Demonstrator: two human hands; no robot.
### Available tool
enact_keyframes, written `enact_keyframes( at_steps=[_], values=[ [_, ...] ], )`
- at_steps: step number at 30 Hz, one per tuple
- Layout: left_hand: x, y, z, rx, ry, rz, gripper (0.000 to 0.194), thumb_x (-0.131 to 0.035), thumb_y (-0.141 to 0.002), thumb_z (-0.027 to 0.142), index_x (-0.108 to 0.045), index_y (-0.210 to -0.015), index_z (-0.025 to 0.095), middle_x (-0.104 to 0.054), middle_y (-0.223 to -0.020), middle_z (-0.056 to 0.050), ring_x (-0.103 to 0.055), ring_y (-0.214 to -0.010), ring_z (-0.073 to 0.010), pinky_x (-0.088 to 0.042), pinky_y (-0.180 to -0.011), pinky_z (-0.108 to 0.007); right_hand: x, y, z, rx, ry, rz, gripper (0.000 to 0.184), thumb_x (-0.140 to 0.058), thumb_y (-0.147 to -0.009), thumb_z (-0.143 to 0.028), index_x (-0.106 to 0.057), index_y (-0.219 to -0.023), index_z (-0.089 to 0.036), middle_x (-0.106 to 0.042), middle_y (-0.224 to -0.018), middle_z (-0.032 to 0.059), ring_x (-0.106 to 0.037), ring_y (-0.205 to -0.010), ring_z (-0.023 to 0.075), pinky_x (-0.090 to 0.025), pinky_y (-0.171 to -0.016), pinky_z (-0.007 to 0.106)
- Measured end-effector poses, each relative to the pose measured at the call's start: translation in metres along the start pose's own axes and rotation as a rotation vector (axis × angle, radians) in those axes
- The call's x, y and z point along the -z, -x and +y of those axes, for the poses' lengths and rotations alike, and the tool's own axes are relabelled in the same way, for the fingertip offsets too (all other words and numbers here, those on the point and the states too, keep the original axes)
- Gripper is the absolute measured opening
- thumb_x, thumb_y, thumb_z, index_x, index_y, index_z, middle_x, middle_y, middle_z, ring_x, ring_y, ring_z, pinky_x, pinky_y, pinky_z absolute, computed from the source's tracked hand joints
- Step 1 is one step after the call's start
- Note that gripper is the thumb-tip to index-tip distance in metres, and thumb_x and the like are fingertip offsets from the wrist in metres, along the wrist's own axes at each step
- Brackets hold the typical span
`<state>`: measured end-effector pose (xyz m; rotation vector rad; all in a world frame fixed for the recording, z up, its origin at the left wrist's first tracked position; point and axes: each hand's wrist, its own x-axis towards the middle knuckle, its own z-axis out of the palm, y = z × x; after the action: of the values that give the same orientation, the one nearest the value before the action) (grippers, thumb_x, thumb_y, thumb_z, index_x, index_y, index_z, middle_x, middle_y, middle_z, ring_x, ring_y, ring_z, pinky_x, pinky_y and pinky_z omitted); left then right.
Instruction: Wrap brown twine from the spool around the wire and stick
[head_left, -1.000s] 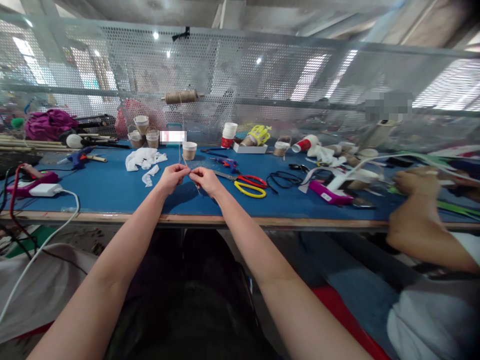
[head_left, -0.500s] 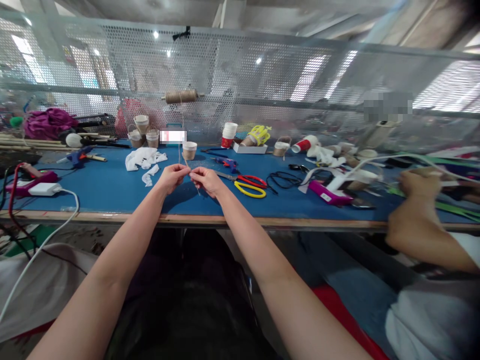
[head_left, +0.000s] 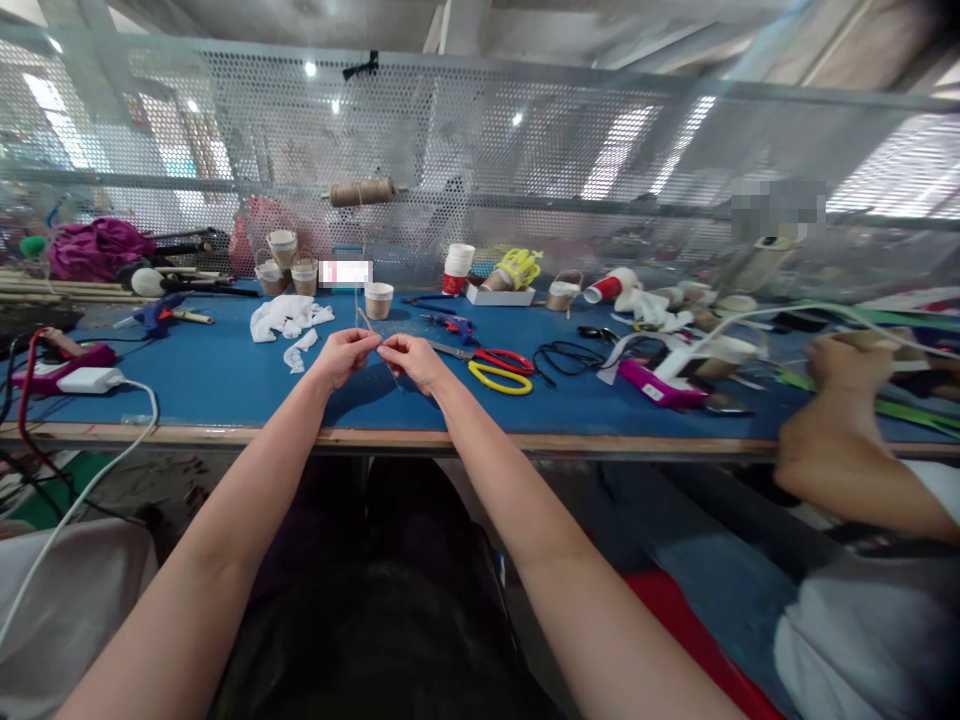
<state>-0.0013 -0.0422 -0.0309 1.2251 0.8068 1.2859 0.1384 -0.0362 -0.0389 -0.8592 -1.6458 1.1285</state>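
Note:
My left hand [head_left: 345, 355] and my right hand [head_left: 411, 360] meet above the blue table [head_left: 225, 385], fingertips pinched together. Between them runs a thin tan twine [head_left: 363, 318] that rises toward the twine spool [head_left: 361, 192] hung on the mesh screen. A short end of twine dangles below my right fingers. A small paper cup [head_left: 379, 300] stands just behind my hands.
Red and yellow scissors [head_left: 499, 368] lie right of my hands, white cloth scraps [head_left: 289, 318] to the left. Glue guns [head_left: 161, 313], cables, stacked cups [head_left: 458, 268] and a white charger [head_left: 90, 379] crowd the table. Another person's arm [head_left: 847, 440] works at the right.
My hands stay pinched on the twine in the same spot. The other person's hand at the right has lifted slightly.

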Motion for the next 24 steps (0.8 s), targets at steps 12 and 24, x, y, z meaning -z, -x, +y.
enact_keyframes(
  at_steps=[12,24],
  values=[
    [-0.0007,-0.0029,-0.0028,-0.020,-0.097,0.115,0.018,-0.069,-0.057,0.020,-0.052,-0.057,0.012,-0.040,-0.037,0.008,-0.029,-0.030,-0.0012,-0.016,-0.034,-0.018,-0.0002,-0.0016,0.0028,0.031,0.084,0.076,0.013,-0.062,-0.062,-0.026,-0.054,-0.062,-0.016,-0.046,-0.046,-0.0068,-0.037,-0.042,0.0062,-0.029,-0.043,0.020],
    [-0.0022,0.0028,0.0047,-0.017,-0.067,0.057,0.020,-0.070,-0.055,0.022,-0.053,-0.059,0.012,-0.043,-0.040,0.007,-0.029,-0.033,-0.0009,-0.017,-0.035,-0.017,0.0019,0.0017,-0.0051,-0.069,-0.045,-0.036,0.021,-0.062,-0.061,-0.034,-0.053,-0.065,-0.016,-0.051,-0.053,-0.0040,-0.040,-0.042,0.0054,-0.030,-0.040,0.019]
  ],
)
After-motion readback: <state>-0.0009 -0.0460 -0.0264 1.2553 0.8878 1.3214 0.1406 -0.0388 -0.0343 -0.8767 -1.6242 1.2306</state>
